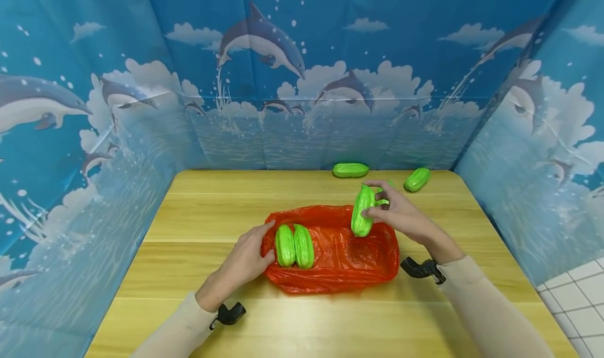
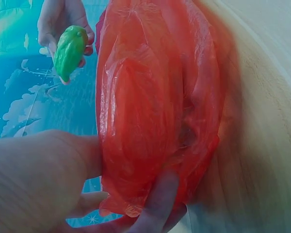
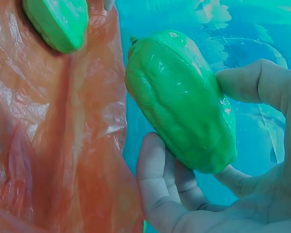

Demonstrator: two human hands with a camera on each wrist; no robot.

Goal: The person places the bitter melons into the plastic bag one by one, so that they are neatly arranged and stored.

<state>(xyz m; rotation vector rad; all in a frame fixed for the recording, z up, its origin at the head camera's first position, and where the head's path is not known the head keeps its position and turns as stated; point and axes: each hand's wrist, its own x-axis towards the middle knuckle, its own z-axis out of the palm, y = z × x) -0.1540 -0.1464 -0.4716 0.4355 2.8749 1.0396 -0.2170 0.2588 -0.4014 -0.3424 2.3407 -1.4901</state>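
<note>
Between thumb and fingers, my right hand [image 1: 396, 211] holds a glossy, ribbed green gourd [image 1: 362, 214], tilted over the right part of a red plastic bag [image 1: 330, 282]. The right wrist view shows this gourd [image 3: 182, 102] close up, beside the bag's edge. Two similar gourds [image 1: 285, 246] lie side by side inside the bag at its left end. My left hand [image 1: 245, 253] grips the bag's left end. In the left wrist view its thumb and fingers are around the red plastic [image 2: 140, 111], which hides the gourds inside.
Two more green gourds lie at the back of the wooden table [image 1: 198, 206]: one gourd [image 1: 351, 170] behind the bag, another gourd [image 1: 417, 180] farther right. A further green piece [image 1: 383, 190] is mostly hidden behind my right hand. A dolphin-print curtain [image 1: 302, 127] surrounds the table.
</note>
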